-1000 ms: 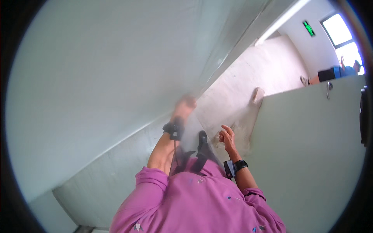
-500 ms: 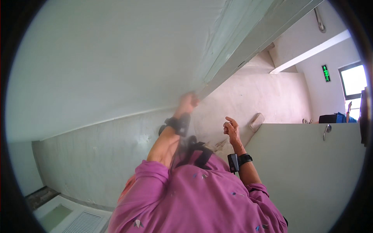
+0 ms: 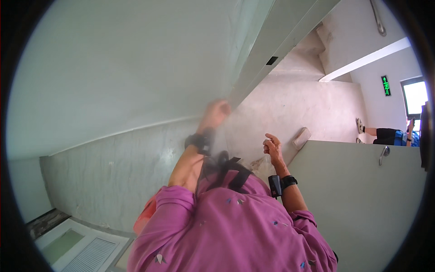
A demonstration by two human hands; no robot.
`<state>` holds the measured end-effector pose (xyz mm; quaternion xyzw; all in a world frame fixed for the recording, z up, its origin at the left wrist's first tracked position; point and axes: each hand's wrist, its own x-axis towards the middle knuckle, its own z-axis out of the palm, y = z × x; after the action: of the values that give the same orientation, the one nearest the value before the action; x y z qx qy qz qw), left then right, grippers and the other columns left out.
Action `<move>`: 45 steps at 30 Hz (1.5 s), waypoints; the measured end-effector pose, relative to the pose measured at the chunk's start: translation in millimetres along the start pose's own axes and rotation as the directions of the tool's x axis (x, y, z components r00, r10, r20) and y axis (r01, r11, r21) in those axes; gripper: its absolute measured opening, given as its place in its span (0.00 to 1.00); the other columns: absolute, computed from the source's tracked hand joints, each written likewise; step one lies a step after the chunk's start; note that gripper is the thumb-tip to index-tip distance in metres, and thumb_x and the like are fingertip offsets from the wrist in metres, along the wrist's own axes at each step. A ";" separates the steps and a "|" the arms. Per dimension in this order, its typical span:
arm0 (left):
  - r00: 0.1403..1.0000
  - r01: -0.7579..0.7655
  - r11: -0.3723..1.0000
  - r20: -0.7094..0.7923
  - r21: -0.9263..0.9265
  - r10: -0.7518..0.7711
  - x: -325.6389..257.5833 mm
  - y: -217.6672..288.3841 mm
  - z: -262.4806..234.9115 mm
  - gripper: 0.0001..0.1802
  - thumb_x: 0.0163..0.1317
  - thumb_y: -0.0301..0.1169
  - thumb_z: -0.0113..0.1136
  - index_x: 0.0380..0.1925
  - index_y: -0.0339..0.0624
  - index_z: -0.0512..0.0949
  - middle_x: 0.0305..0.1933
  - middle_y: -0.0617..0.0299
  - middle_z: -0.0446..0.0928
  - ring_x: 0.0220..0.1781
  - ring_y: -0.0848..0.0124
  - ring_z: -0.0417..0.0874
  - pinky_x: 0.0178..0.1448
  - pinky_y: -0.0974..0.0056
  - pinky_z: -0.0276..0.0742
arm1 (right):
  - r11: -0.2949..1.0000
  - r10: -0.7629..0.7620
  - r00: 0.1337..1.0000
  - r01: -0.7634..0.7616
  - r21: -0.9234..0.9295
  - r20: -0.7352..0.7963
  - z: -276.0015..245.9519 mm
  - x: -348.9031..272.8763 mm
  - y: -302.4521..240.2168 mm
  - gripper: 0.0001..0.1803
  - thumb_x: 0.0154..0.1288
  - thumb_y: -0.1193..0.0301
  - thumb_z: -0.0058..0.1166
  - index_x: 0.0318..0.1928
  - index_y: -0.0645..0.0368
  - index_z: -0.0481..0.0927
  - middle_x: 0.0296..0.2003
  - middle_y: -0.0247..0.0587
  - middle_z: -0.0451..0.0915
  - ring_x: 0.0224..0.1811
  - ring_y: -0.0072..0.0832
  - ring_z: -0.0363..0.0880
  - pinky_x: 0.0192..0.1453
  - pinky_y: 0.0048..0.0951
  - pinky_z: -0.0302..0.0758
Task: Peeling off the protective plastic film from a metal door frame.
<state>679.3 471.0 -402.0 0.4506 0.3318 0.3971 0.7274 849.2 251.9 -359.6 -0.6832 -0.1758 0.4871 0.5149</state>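
My left hand (image 3: 215,114) is raised beside the lower end of a pale door frame (image 3: 258,68). Motion smears its fingers, so I cannot tell whether they hold anything; a dark device is strapped to that wrist. To the right, my right hand (image 3: 273,148) hangs in the air over the floor, its index finger reaching out and the others loosely bent. I see nothing in it. A black box on a strap (image 3: 276,185) sits at my right wrist. Near this hand, a pale block (image 3: 301,138) lies on the floor against the edge of a pale green door (image 3: 353,195).
The door carries a metal handle (image 3: 384,154). Beyond the doorway are a floor (image 3: 317,102), a green lit sign (image 3: 385,85), a window (image 3: 414,97) and another person (image 3: 389,137) in dark shorts. A louvred white door (image 3: 88,249) stands at the lower left.
My left hand has shifted slightly left and up against the frame. A dark slot in the frame has come into view. The other person's legs and feet show more.
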 end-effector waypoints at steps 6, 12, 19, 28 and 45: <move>0.990 0.018 0.999 -0.138 -0.033 -0.022 -5.8 8.9 8.9 0.04 0.45 0.24 0.52 0.23 0.38 0.69 0.21 0.60 0.70 0.23 0.69 0.73 0.27 0.66 0.71 | 1.000 0.012 1.000 -0.012 0.018 0.011 9.6 -0.9 5.4 0.19 0.48 0.72 0.44 0.43 0.67 0.65 0.19 0.34 0.66 0.16 0.17 0.62 0.19 0.17 0.62; 0.990 0.139 0.987 -0.010 -0.077 -0.140 -6.7 14.4 -1.0 0.06 0.46 0.23 0.51 0.27 0.36 0.69 0.25 0.58 0.71 0.27 0.69 0.73 0.32 0.67 0.70 | 0.999 0.031 0.999 -0.031 0.022 0.025 18.1 -0.3 10.3 0.19 0.47 0.73 0.44 0.43 0.67 0.65 0.18 0.33 0.65 0.16 0.17 0.61 0.19 0.17 0.61; 0.913 0.370 0.823 0.006 -0.430 -0.408 -17.7 44.6 16.7 0.04 0.44 0.26 0.54 0.21 0.40 0.69 0.21 0.62 0.69 0.23 0.70 0.72 0.28 0.66 0.72 | 0.995 -0.091 0.989 0.095 -0.027 0.116 35.4 1.7 -3.4 0.19 0.50 0.69 0.43 0.43 0.65 0.66 0.18 0.32 0.66 0.16 0.17 0.61 0.20 0.17 0.61; 0.987 0.137 0.986 0.069 0.091 -0.143 -3.5 25.6 -10.3 0.04 0.44 0.27 0.53 0.19 0.42 0.68 0.18 0.66 0.66 0.19 0.75 0.68 0.22 0.70 0.67 | 0.865 -0.338 0.940 0.328 -0.381 0.043 109.2 35.6 -33.2 0.10 0.50 0.72 0.44 0.34 0.61 0.72 0.19 0.34 0.70 0.18 0.19 0.66 0.21 0.19 0.63; 0.911 0.327 0.927 0.198 0.183 -0.361 15.2 36.8 -24.9 0.05 0.42 0.26 0.56 0.22 0.41 0.71 0.18 0.69 0.66 0.17 0.79 0.65 0.21 0.73 0.64 | 0.832 -0.421 0.763 0.110 -0.544 -0.490 193.7 53.3 -54.4 0.10 0.44 0.64 0.52 0.29 0.52 0.74 0.24 0.37 0.75 0.28 0.30 0.74 0.32 0.27 0.67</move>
<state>655.2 504.4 -379.4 0.4796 0.3484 0.1826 0.7844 724.2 416.7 -336.9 -0.8729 -0.2208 0.1086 0.4213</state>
